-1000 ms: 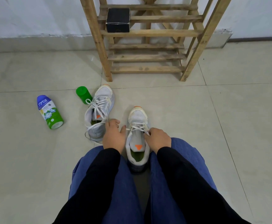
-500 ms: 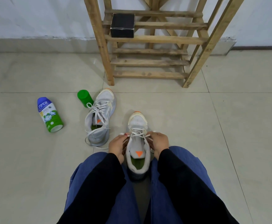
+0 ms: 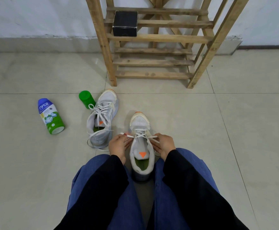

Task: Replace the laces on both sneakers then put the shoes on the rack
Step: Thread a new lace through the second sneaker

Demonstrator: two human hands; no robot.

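One wooden rack (image 3: 152, 38) stands far centre against the wall. Near sneaker (image 3: 140, 122) sits upright on the floor between my knees, toe toward the rack. Second sneaker (image 3: 102, 130) is just far-left of it, laces trailing. Bottle (image 3: 50, 117) lies on its side, further left. My left hand (image 3: 118, 145) pinches one lace end (image 3: 129, 135), my right hand (image 3: 164, 143) the other, both drawn sideways.

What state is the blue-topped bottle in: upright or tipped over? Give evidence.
Tipped over. The bottle lies on its side on the floor, blue top toward the wall, its round base facing the camera.
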